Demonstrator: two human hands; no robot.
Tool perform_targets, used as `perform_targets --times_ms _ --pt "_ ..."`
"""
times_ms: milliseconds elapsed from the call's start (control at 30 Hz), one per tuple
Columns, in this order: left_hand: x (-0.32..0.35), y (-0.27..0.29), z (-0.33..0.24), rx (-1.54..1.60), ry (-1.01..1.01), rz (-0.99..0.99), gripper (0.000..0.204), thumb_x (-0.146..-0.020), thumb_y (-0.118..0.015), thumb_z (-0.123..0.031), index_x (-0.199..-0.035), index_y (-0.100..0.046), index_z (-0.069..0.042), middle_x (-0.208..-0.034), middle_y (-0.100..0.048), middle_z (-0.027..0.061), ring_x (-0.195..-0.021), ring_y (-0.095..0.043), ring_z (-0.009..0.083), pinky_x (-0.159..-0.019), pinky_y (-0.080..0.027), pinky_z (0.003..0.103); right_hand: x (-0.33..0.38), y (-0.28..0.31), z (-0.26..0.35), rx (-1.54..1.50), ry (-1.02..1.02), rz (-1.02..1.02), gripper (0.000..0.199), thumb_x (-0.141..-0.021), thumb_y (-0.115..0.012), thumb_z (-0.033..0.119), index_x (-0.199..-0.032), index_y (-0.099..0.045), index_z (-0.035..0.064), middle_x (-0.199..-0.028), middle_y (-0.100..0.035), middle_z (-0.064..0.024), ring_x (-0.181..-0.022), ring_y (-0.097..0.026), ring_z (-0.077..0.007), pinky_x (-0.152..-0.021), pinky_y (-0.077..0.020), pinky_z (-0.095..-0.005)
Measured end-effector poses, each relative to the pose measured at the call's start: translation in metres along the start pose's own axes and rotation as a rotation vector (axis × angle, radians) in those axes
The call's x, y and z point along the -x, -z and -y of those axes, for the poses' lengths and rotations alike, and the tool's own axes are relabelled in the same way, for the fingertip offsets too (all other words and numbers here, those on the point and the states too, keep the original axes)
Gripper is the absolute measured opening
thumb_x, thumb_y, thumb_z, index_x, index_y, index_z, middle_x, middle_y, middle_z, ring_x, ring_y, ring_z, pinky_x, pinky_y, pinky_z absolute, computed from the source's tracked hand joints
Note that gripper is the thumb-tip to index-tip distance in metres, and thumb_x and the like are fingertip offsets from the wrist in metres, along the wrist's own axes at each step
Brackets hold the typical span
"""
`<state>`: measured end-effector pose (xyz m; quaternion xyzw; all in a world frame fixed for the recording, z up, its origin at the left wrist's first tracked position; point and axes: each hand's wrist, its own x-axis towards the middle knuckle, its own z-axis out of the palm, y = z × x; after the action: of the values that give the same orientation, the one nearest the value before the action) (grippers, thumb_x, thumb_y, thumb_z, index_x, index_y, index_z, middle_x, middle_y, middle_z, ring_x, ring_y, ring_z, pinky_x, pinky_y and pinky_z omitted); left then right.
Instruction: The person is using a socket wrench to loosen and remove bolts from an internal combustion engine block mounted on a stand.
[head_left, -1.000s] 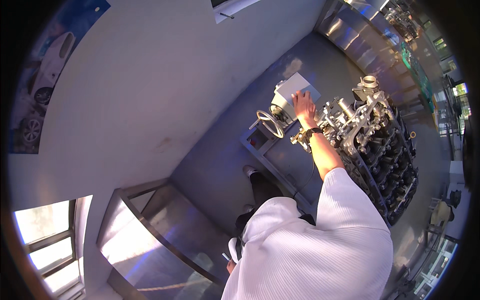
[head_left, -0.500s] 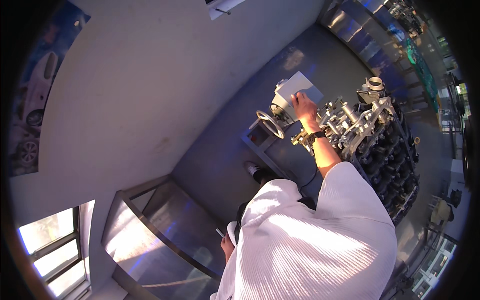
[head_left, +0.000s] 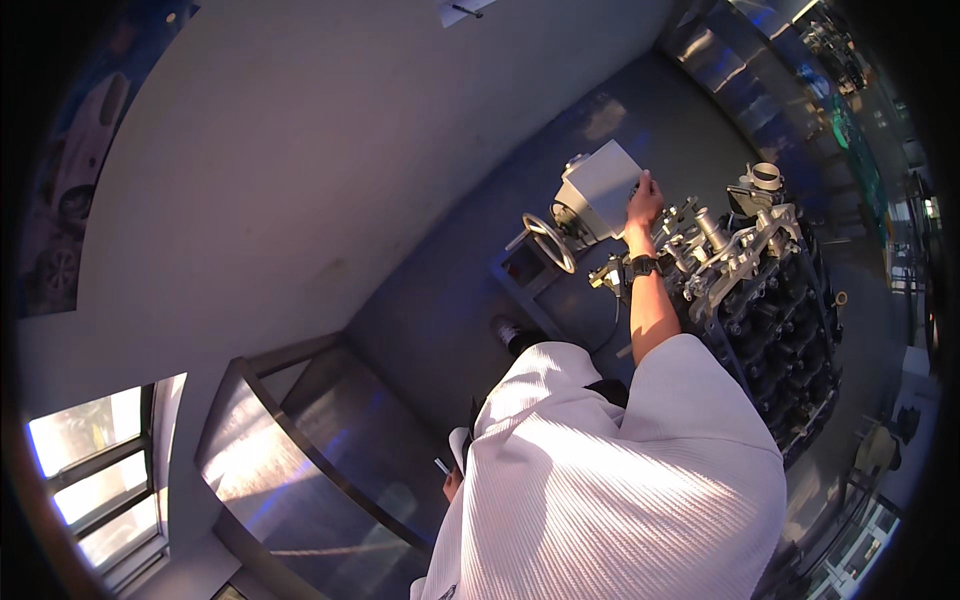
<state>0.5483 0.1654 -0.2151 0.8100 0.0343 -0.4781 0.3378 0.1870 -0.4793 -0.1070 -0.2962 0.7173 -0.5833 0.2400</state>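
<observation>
Standing at right, engine [head_left: 770, 322] could scrape right hand [head_left: 645, 205] if hand swings right. Beside it, pale boxy housing [head_left: 603, 185], closed-looking, contents hidden; handwheel [head_left: 566, 252] on left. Right fingers half-curled at housing's right edge, hold unclear. Left hand [head_left: 453, 486], fingers mostly hidden, grip unclear, by pale slim object [head_left: 442, 466].

Plain grey wall [head_left: 330, 150] near me, a car poster [head_left: 88, 165] on it, one bright window [head_left: 100, 490], dark floor [head_left: 470, 290], sunlight [head_left: 238, 450] on shiny metal furniture [head_left: 320, 505]
</observation>
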Motion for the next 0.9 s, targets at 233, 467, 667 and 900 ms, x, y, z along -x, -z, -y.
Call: perform_targets --times_ms 233,467,667,900 --pt "0.023 0.004 0.013 0.018 0.03 -0.124 0.03 -0.088 -0.052 -0.024 -0.08 -0.063 0.003 -0.068 -0.061 0.0042 -0.062 -0.052 0.0102 -0.055 -0.041 0.03 0.084 -0.017 0.071 -1.168 -0.717 0.65 0.027 -0.094 -0.044 0.029 -0.078 -0.045 0.007 -0.067 -0.043 -0.0021 -0.041 -0.03 -0.008 -0.032 -0.0234 -0.0201" --pt "0.07 0.069 -0.017 0.323 0.02 -0.175 0.023 -0.091 -0.054 -0.021 -0.079 -0.06 -0.003 -0.067 -0.057 0.0006 -0.059 -0.049 0.0076 -0.052 -0.038 0.026 0.28 -0.066 0.144 -0.957 -1.129 1.331 0.027 -0.093 -0.044 0.027 -0.074 -0.04 0.0088 -0.068 -0.034 -0.001 -0.044 -0.029 -0.0069 -0.033 -0.0235 -0.0172" --pt "0.219 0.186 0.069 0.494 0.159 -0.433 0.028 -0.091 -0.057 -0.025 -0.075 -0.061 -0.002 -0.06 -0.05 -0.0038 -0.056 -0.042 0.0047 -0.05 -0.034 0.025 0.554 -0.033 0.193 -0.435 -1.252 1.624 0.025 -0.092 -0.045 0.025 -0.071 -0.04 0.0106 -0.065 -0.033 0.0007 -0.042 -0.025 -0.0071 -0.031 -0.0208 -0.0182" --pt "0.39 0.22 0.322 0.657 0.35 -0.683 0.037 -0.087 -0.056 -0.036 -0.076 -0.066 -0.002 -0.065 -0.063 0.0099 -0.058 -0.059 0.018 -0.055 -0.044 0.032 0.794 0.184 0.195 -0.025 -1.095 1.967 0.034 -0.098 -0.039 0.031 -0.073 -0.047 0.0095 -0.06 -0.039 0.0002 -0.041 -0.029 -0.0077 -0.032 -0.0252 -0.0189"
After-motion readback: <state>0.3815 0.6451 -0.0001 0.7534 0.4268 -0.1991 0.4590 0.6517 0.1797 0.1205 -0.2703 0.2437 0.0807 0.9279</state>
